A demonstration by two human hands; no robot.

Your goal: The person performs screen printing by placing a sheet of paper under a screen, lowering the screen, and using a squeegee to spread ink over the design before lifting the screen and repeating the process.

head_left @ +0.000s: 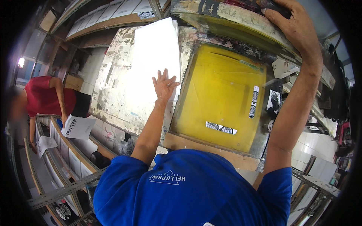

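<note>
My left hand (164, 86) lies with fingers spread on the right edge of a stack of white paper sheets (152, 49). The stack rests on a white, paint-worn board (113, 81). My right hand (298, 28) is raised at the far right, its thumb and fingers wrapped round the stained bar of a tilted screen-printing frame (241, 17). Yellow mesh shows along that frame's lower side. Below it, right of the paper, lies a flat yellow panel (222, 90). Two small strips with round black-and-white designs, one upright strip (253, 101) and one lying strip (221, 128), sit on the panel.
A wooden board (211, 150) runs along the table's near edge. Shelves with white stacks (109, 13) stand at the far left. Another person in red (45, 96) handles printed sheets (78, 127) at slotted racks on the left. More metal racking (316, 184) stands at right.
</note>
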